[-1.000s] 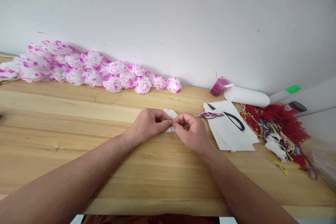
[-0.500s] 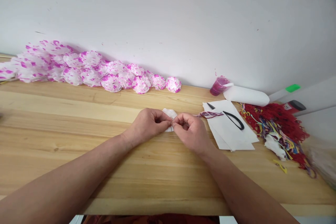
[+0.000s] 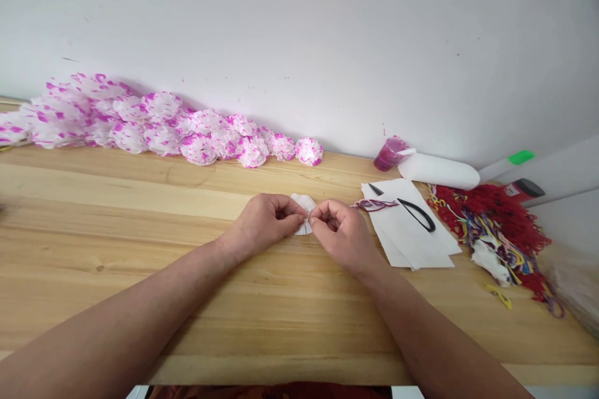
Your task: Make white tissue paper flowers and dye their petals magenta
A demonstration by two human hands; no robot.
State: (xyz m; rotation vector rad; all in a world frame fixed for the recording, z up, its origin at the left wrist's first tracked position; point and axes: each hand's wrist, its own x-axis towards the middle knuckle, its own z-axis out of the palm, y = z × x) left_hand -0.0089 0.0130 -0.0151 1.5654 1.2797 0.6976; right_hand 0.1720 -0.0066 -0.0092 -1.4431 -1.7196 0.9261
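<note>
A small round piece of white, thin paper [image 3: 303, 202] is between my hands over the middle of the wooden table. My left hand [image 3: 269, 221] pinches its left side between thumb and fingers. From the right, my right hand [image 3: 343, 229] is closed at the middle of the same paper, thumb against forefinger. The two sets of fingertips nearly meet, and they cover part of the paper. A twist of purple and white thread [image 3: 374, 204] lies just beyond my right hand.
White sheets [image 3: 407, 243] with black-handled scissors [image 3: 418, 215] lie right. Behind them are a pink-stained cup [image 3: 389, 154], a white roll [image 3: 437, 170] and a heap of red and coloured yarn [image 3: 503, 218]. White-and-magenta paper flowers [image 3: 161, 121] line the wall at left.
My right hand has shifted very slightly to the right, so a little more of the white paper shows between the hands. Everything else stays put.
</note>
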